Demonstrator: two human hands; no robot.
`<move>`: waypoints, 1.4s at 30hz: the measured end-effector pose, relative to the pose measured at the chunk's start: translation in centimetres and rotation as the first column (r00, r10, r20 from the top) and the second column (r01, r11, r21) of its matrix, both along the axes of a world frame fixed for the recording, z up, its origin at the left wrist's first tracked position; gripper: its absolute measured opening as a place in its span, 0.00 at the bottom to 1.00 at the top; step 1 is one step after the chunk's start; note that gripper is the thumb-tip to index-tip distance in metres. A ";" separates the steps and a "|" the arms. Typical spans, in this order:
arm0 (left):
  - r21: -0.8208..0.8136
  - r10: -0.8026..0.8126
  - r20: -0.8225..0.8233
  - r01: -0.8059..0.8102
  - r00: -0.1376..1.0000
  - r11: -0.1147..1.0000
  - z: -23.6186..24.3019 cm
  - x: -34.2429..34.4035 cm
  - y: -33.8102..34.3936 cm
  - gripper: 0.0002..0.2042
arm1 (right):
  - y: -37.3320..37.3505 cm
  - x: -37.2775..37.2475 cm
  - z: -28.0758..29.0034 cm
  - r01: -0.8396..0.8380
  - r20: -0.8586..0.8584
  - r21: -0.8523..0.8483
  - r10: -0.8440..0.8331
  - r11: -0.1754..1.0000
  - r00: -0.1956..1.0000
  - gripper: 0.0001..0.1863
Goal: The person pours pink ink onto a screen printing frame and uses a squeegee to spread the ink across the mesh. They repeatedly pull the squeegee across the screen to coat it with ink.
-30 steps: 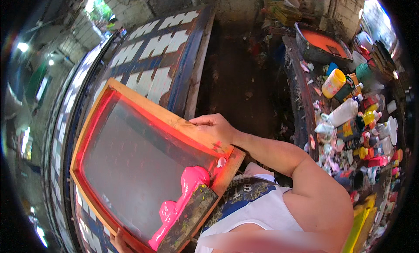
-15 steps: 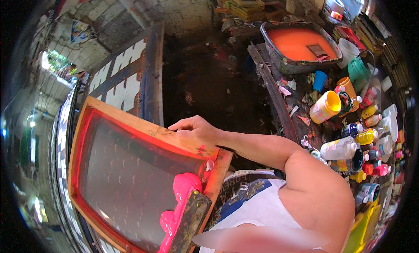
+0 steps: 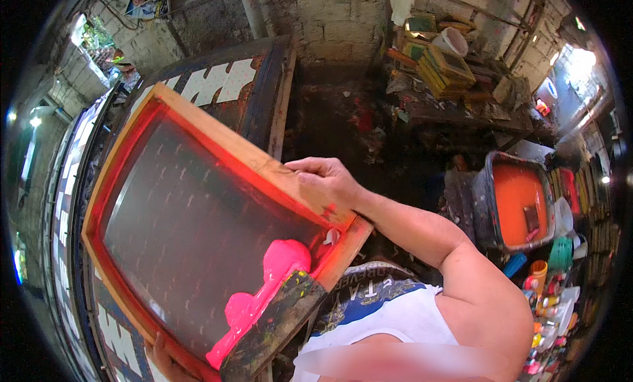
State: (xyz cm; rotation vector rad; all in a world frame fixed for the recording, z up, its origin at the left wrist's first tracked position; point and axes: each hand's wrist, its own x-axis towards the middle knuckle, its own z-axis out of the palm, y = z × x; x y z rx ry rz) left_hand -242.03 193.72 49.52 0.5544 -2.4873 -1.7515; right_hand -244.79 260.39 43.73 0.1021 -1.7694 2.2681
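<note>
My right hand (image 3: 323, 179) grips the upper right rail of a tilted wooden screen frame (image 3: 221, 139), whose inside edges are stained red. My left hand (image 3: 162, 355) holds the frame's lower left side, mostly hidden beneath it. Along the mesh's lower right edge lies a dark, paint-spattered squeegee (image 3: 262, 326), with a thick mass of bright pink ink (image 3: 282, 255) beside it. A small white piece (image 3: 331, 236) sits in the frame's right corner.
A long printing table (image 3: 281, 103) with white printed pieces runs behind the frame. At right are a tub of orange liquid (image 3: 512, 189) and many bottles and cups (image 3: 537, 273). Stacked frames (image 3: 443, 72) stand on a bench (image 3: 455, 118) by the block wall (image 3: 339, 23).
The view has swung, bringing more of the back wall and bench in. The frame has shifted about in the picture with both hands on it, now higher than half a second ago.
</note>
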 end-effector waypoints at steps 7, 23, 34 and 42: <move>-0.029 0.049 0.005 -0.049 0.999 0.998 2.2 -8.1 5.1 0.30 | 5.7 -7.6 2.1 -0.024 0.118 0.007 0.023 1.000 0.993 0.20; -0.292 0.275 -0.114 -0.297 0.955 0.909 6.9 -16.1 23.1 0.30 | 22.3 -27.0 -7.0 -0.131 0.060 0.032 0.129 0.991 0.990 0.20; -0.405 0.352 -0.245 -0.425 0.903 0.810 -13.9 -22.2 23.6 0.24 | 20.3 -38.7 -30.7 -0.251 0.025 -0.182 0.260 0.951 0.965 0.20; -0.464 0.375 -0.225 -0.437 0.899 0.771 -20.3 -14.0 21.7 0.24 | 18.4 -31.9 -39.0 -0.234 0.162 -0.185 0.265 0.954 0.951 0.21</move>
